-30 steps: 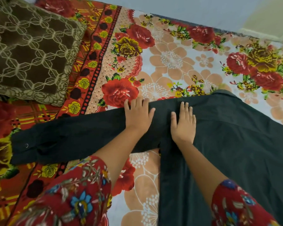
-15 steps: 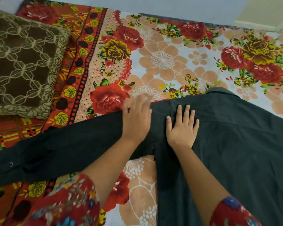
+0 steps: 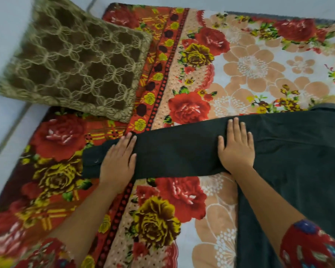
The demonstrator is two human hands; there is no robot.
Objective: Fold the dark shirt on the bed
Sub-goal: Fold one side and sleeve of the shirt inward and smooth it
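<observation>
The dark shirt (image 3: 290, 163) lies flat on the flowered bed sheet (image 3: 240, 70), its body at the right and one long sleeve (image 3: 174, 153) stretched out to the left. My left hand (image 3: 118, 161) rests flat, fingers together, on the sleeve near its cuff end. My right hand (image 3: 236, 149) presses flat with fingers spread where the sleeve meets the shirt's body. Neither hand grips the cloth. The shirt's right part runs out of view.
A brown patterned cushion (image 3: 75, 66) sits at the bed's upper left corner, partly over the edge. Pale floor (image 3: 6, 120) lies beyond the bed's left and top edges. My flowered red sleeves (image 3: 313, 248) show at the bottom.
My left hand has slid left along the sleeve from beside the right hand to near the cuff. The right hand stayed at the shoulder. The view shifted left.
</observation>
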